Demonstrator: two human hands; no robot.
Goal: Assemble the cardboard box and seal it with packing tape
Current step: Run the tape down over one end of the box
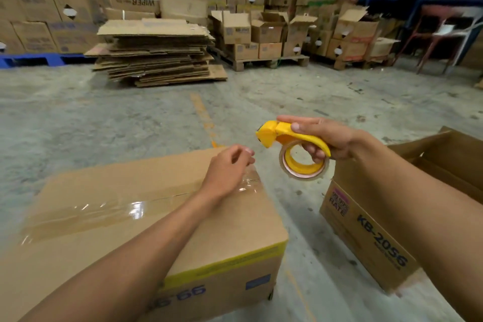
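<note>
Wrapped around the handle of the yellow tape dispenser (292, 144), the right hand (326, 138) holds the tool in the air right of centre, index finger laid along its top, the roll of clear packing tape (304, 165) hanging below. The left hand (230, 167) hovers loosely curled at the far right end of the box top, fingers partly closed on nothing I can make out. The cardboard box (162, 217) fills the lower left of the frame, flaps shut, with a glossy strip of tape (117, 210) along its centre seam. That strip looks wrinkled near the right edge, so the end could lift if not pressed down over the corner; a loose tail might also snag the dispenser's cutter. Blue print and a yellow band mark the near side. A second box, open (392, 217), stands at lower right on the concrete floor (130, 117).
</note>
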